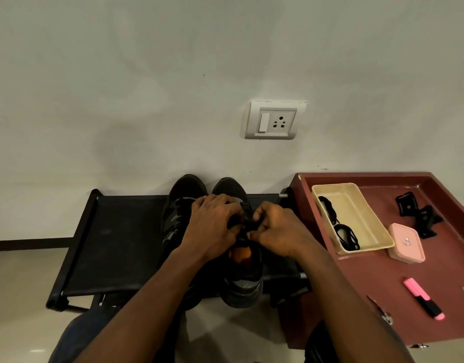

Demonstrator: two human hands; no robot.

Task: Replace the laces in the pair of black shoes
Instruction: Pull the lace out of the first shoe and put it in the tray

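The left hand (212, 226) and right hand (275, 229) are bare, as are both forearms (152, 297). Dark blue trousers (76, 334) cover the knees.

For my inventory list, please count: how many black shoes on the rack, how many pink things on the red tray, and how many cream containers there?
Black shoes: 2
Pink things, a box and a highlighter: 2
Cream container: 1
Total: 5
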